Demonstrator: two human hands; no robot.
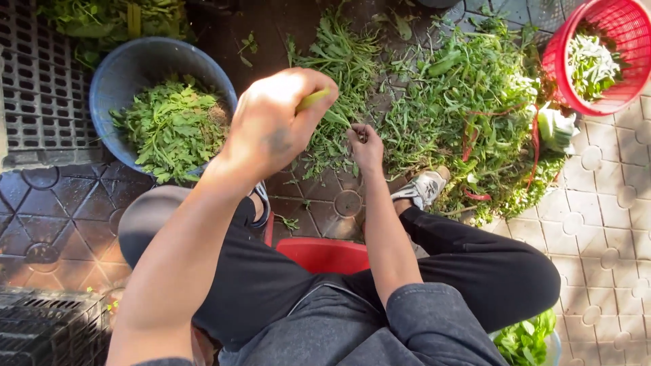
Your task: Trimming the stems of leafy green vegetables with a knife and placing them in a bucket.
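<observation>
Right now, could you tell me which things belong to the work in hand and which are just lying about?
In use: left hand and right hand holding a green stem; heap of greens; blue basin of picked leaves; red basket.

Lying about: black crates; red stool.

Place: outdoor paved yard for sorting vegetables.
Evidence: patterned floor tiles (597, 203), heaped leafy greens (468, 102), round blue plastic basin (125, 68), red plastic basket (627, 30).

Black trousers (475, 271) are worn, with a grey denim top whose sleeve (434, 325) is rolled above the elbow. A white sneaker (424, 188) is seen on one foot; both forearms are left bare.
</observation>
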